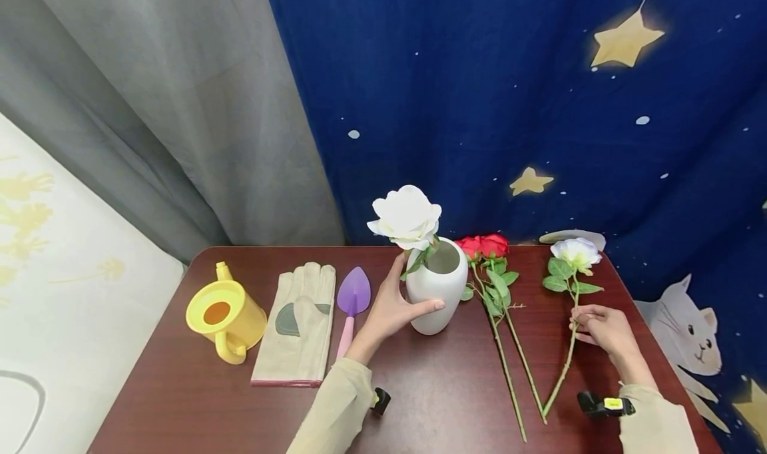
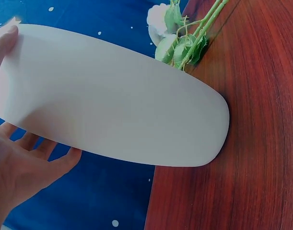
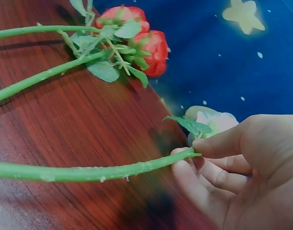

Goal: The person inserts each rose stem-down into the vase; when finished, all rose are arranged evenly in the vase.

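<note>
A white vase (image 1: 436,294) stands upright on the table, and my left hand (image 1: 392,307) grips its left side, thumb across the front. In the left wrist view the vase (image 2: 122,100) fills the middle, the left hand (image 2: 26,167) around its upper part. A large white rose (image 1: 407,218) leans out of the vase's mouth to the left. At the right, my right hand (image 1: 605,334) pinches the green stem of a pale white flower (image 1: 576,254). The right wrist view shows this stem (image 3: 103,173) between thumb and fingertips of the right hand (image 3: 232,167).
Two red roses (image 1: 484,246) lie between the vase and my right hand, stems toward me. Leftward are a purple trowel (image 1: 353,293) with a pink handle, beige gloves (image 1: 299,327) and a yellow watering can (image 1: 228,314). A blue curtain (image 1: 479,108) hangs behind the table.
</note>
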{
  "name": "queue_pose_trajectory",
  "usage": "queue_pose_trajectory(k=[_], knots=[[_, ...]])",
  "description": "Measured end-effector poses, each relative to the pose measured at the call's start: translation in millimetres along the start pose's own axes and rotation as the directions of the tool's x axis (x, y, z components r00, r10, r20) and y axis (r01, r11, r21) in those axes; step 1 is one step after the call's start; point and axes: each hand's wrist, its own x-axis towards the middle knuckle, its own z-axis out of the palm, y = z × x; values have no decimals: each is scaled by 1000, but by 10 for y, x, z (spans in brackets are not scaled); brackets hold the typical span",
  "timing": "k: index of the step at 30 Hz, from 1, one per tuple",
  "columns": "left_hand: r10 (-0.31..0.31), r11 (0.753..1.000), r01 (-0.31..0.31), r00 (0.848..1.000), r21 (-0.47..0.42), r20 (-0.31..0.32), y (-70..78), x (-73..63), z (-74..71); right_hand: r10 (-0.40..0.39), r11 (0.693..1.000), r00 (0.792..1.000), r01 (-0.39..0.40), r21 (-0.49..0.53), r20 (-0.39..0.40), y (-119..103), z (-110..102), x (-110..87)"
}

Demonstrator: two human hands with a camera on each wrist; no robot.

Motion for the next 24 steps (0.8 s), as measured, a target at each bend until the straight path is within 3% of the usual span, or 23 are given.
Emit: queue_pose_trajectory(k=[5,8,12,14,18,24], knots=[[0,1000,0,1000,18,-5,7,-11,-16,-38,981,999,41,190,-20,236,-101,87],[-2,1000,2,1000,14,-1,6,-10,-17,-76,939,997,69,337,9,229,-129,41],[-6,1000,6,1000,6,3,0,-6,-13,-121,872,992,91,480,31,47,-103,-124],[-5,1000,5,1000,1,7,-3,-5,-8,-136,822,990,96,561,29,-93,-58,-232],[-9,1000,10,1000,-11,11,-6,-3,2,-181,688,983,98,719,39,-335,50,-420],[-7,1000,7,1000,-8,5,-13,-4,1,-169,488,985,57,871,30,-445,164,-513]])
